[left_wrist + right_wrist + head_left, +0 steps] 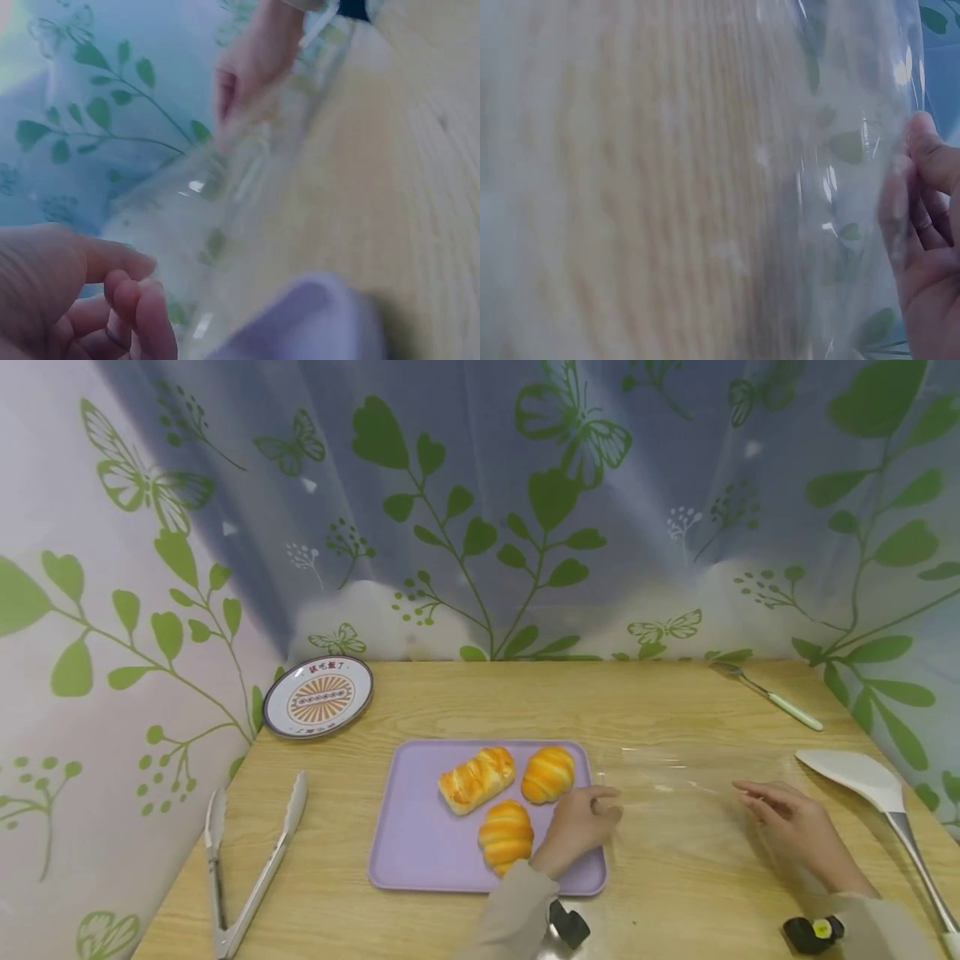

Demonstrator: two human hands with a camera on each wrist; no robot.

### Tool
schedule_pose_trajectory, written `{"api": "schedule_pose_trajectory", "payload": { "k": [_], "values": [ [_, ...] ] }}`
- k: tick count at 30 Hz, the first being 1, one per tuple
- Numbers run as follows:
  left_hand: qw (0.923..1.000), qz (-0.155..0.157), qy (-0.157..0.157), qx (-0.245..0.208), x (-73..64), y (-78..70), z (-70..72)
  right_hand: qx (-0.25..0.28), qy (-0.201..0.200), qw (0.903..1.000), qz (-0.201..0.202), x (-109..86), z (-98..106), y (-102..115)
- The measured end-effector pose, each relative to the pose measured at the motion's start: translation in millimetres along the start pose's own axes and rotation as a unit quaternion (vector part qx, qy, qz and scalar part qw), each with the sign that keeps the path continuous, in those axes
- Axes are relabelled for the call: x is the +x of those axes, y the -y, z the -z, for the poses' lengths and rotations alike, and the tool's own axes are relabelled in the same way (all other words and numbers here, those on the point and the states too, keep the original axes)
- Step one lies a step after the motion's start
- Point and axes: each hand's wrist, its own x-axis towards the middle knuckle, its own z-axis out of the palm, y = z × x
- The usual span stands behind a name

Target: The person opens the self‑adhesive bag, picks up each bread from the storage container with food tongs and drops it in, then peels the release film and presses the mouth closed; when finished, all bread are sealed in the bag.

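A sheet of clear plastic film (pixel 675 793) spans the space between my two hands, low over the wooden table. My left hand (pixel 581 827), at the tray's right side, pinches the film's left edge with curled fingers, seen close in the left wrist view. On the other side my right hand (pixel 798 827) grips the film's right edge between thumb and fingers (pixel 930 165). Glints and creases run along the film (pixel 832 180) in the right wrist view. The purple tray (pixel 416 852) carries a rectangular bread (pixel 476 781) and two rolls, one roll (pixel 506 835) beside my left wrist.
Metal tongs (pixel 255 877) lie spread at the left. A patterned plate (pixel 318 697) is at the back left corner. A spoon with a pale green handle (pixel 795 710) rests at the back right, and a white-headed spatula (pixel 862 777) lies along the right edge.
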Motion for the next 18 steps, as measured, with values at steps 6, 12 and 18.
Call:
{"api": "schedule_pose_trajectory", "payload": {
  "k": [6, 12, 18],
  "values": [
    [0.9982, -0.051, 0.02, -0.025, -17.1, -7.2, 33.8, 0.006, 0.0, 0.9995, 0.03, -2.1, -1, -2],
    [0.9975, -0.045, 0.011, -0.054, -34.1, -3.7, 71.4, 0.024, -0.002, 0.9996, 0.016, -2.6, 1, -1],
    [0.9955, -0.021, -0.061, -0.069, -56.4, 16.5, 121.9, 0.023, 0.007, 0.9994, -0.024, -2.4, 1, 4]
  ]
}}
